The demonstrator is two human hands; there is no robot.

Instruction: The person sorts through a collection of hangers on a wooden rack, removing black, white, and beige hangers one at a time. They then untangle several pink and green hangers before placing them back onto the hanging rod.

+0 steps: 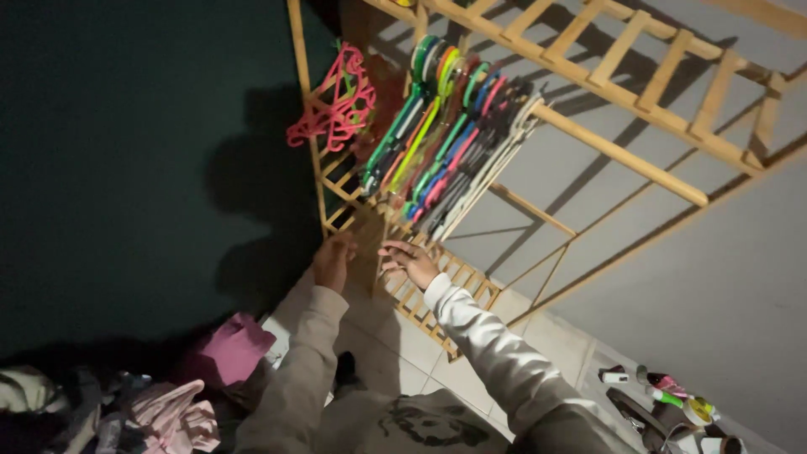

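Note:
A wooden clothes rack (624,155) stands against a grey wall, and a tight bunch of coloured plastic hangers (444,143) hangs from its rail. Several pink hangers (334,105) hang from the rack's side ladder. My left hand (334,261), in a beige sleeve, is curled against the foot of the side ladder; the frame does not show whether it grips the wood. My right hand (409,262), in a white sleeve, holds nothing. It reaches just below the hanging hangers, fingers apart and bent, over the slatted lower shelf (437,315).
A heap of clothes (181,395), pink and pale, lies at the lower left on the tiled floor (395,357). Small bottles and tape rolls (672,403) sit at the lower right. A dark wall (126,168) fills the left side.

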